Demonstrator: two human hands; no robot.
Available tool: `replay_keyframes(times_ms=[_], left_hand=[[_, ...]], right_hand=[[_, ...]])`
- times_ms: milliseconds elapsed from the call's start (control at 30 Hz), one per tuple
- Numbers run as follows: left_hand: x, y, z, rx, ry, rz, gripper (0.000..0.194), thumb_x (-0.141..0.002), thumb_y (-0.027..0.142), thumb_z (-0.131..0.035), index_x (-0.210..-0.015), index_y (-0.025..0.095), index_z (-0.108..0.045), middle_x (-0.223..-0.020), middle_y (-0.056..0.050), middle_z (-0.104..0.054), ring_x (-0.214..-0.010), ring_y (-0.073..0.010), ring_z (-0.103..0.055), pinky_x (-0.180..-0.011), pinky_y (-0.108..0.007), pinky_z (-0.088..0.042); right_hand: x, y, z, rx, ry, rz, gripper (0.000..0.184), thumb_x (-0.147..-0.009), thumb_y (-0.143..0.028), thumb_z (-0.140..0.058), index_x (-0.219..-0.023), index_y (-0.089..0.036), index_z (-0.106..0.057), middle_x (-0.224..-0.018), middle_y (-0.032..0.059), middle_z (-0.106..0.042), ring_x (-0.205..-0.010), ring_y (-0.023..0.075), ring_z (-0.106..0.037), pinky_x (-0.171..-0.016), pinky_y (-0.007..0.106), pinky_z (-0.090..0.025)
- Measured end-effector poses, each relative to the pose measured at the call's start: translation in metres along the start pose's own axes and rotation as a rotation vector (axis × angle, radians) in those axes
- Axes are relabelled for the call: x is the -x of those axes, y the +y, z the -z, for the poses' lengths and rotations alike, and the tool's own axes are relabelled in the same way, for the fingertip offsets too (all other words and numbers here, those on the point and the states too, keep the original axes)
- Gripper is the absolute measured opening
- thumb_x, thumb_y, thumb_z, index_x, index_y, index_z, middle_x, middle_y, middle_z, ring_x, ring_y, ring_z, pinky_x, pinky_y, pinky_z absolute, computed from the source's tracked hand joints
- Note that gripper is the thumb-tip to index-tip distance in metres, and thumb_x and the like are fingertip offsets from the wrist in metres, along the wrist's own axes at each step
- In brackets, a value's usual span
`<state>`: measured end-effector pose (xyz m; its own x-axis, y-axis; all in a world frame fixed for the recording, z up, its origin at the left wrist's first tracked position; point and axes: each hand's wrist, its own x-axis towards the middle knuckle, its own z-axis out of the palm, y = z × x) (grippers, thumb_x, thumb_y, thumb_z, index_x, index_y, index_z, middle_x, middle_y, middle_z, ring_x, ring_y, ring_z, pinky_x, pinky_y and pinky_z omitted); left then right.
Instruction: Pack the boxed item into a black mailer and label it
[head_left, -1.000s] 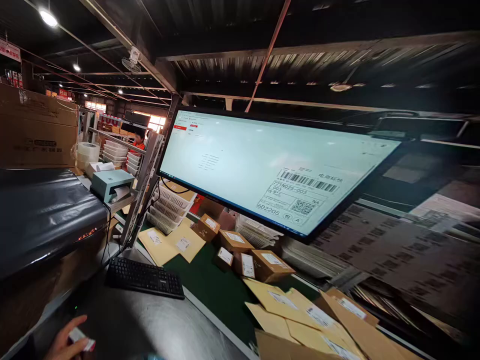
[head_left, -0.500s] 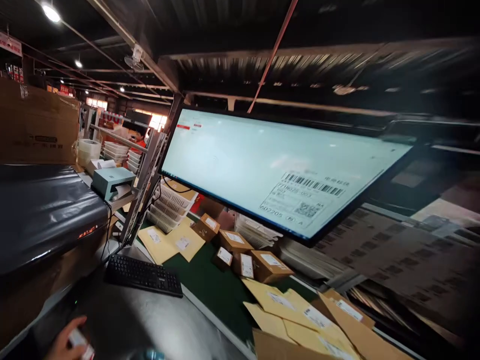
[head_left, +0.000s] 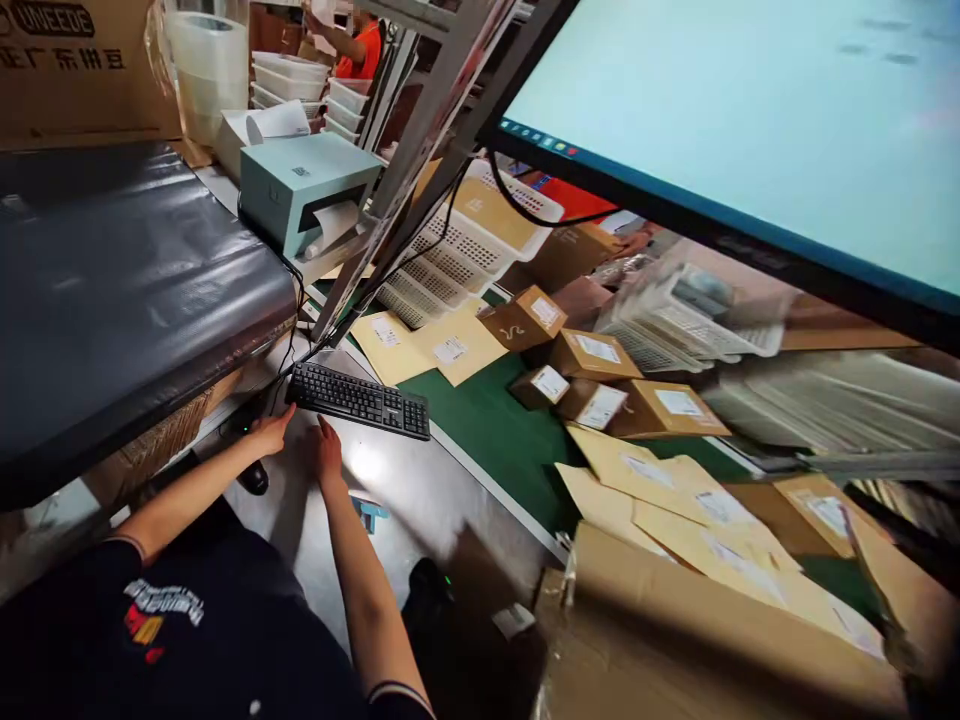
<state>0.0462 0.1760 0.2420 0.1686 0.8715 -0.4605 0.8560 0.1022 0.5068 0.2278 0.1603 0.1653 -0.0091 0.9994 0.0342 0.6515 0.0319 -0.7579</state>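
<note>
My left hand [head_left: 273,432] is just in front of the left end of a black keyboard [head_left: 360,400], its index finger stretched toward the corner. I see nothing in it. Close by, my right hand [head_left: 328,455] is at the keyboard's front edge with a finger pointing forward; its other fingers are mostly hidden, and no held thing shows. A black mouse [head_left: 254,478] lies below my left hand on the metal table [head_left: 405,478]. Right of my right forearm is a small teal plastic piece [head_left: 369,514].
A large monitor [head_left: 720,130] hangs at the upper right. Left are a teal printer [head_left: 300,180] and a black-wrapped stack [head_left: 127,310]. Brown boxes [head_left: 596,355] and yellow envelopes [head_left: 675,500] lie on the green belt [head_left: 480,420]. A cardboard box [head_left: 712,630] stands at lower right.
My view has tilted down and moved left. The hand that held a small white-and-red item at lower left is no longer seen holding it; both hands are now at the keyboard.
</note>
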Motion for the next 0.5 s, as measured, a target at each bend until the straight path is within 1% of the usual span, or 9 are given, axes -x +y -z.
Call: replay_keyframes(times_ms=[67,100,167,267,333,400,500], left_hand=[[-0.040,0.011,0.000,-0.045,-0.054,0.036,0.087,-0.083,0.013,-0.070,-0.162,0.020,-0.034,-0.133,-0.024,-0.067,-0.124,-0.0378,-0.065,-0.104,-0.049,-0.051],[-0.056,0.015,-0.001,-0.067,-0.077,0.049,0.088,-0.085,0.015,-0.069,-0.163,0.021,-0.031,-0.137,-0.024,-0.065,-0.127,-0.0388,-0.063,-0.105,-0.050,-0.051],[-0.077,0.018,-0.005,-0.109,-0.116,0.063,0.086,-0.087,0.017,-0.067,-0.164,0.021,-0.028,-0.141,-0.025,-0.063,-0.131,-0.0398,-0.061,-0.107,-0.052,-0.051],[-0.090,0.015,-0.012,-0.158,-0.143,0.052,0.082,-0.090,0.014,-0.060,-0.165,0.018,-0.027,-0.140,-0.024,-0.064,-0.133,-0.0386,-0.059,-0.111,-0.051,-0.048],[-0.092,0.012,-0.016,-0.176,-0.147,0.038,0.080,-0.090,0.011,-0.056,-0.164,0.015,-0.028,-0.140,-0.023,-0.064,-0.134,-0.0375,-0.058,-0.113,-0.050,-0.046],[-0.093,0.010,-0.018,-0.183,-0.141,0.023,0.078,-0.089,0.009,-0.055,-0.163,0.014,-0.030,-0.140,-0.022,-0.064,-0.135,-0.0363,-0.058,-0.116,-0.049,-0.044],[-0.093,0.007,-0.018,-0.168,-0.104,-0.006,0.075,-0.090,0.012,-0.056,-0.162,0.014,-0.034,-0.140,-0.021,-0.065,-0.136,-0.0350,-0.057,-0.118,-0.047,-0.041]], right_hand=[[-0.026,0.011,0.002,0.093,-0.057,0.051,0.022,-0.078,-0.003,-0.061,-0.093,-0.016,-0.072,-0.141,0.0168,-0.066,-0.128,0.0257,-0.061,-0.114,0.040,-0.042],[-0.036,0.016,0.001,0.135,-0.078,0.073,0.021,-0.079,-0.004,-0.062,-0.092,-0.016,-0.072,-0.141,0.0175,-0.066,-0.129,0.0274,-0.060,-0.115,0.042,-0.041],[-0.052,0.025,-0.003,0.200,-0.108,0.109,0.018,-0.084,-0.007,-0.060,-0.095,-0.016,-0.071,-0.141,0.0186,-0.066,-0.133,0.0293,-0.057,-0.117,0.046,-0.039],[-0.066,0.037,-0.012,0.248,-0.138,0.149,0.023,-0.089,-0.009,-0.054,-0.103,-0.016,-0.069,-0.141,0.0153,-0.067,-0.137,0.0274,-0.053,-0.120,0.046,-0.036],[-0.072,0.045,-0.018,0.252,-0.158,0.171,0.027,-0.089,-0.010,-0.054,-0.110,-0.016,-0.068,-0.143,0.0130,-0.065,-0.140,0.0259,-0.050,-0.121,0.043,-0.035],[-0.077,0.049,-0.025,0.252,-0.164,0.203,0.031,-0.087,-0.012,-0.056,-0.116,-0.015,-0.067,-0.146,0.0130,-0.062,-0.143,0.0258,-0.045,-0.123,0.043,-0.033],[-0.086,0.050,-0.036,0.289,-0.128,0.255,0.037,-0.087,-0.013,-0.056,-0.122,-0.014,-0.065,-0.143,0.0149,-0.064,-0.143,0.0278,-0.044,-0.123,0.047,-0.031]])
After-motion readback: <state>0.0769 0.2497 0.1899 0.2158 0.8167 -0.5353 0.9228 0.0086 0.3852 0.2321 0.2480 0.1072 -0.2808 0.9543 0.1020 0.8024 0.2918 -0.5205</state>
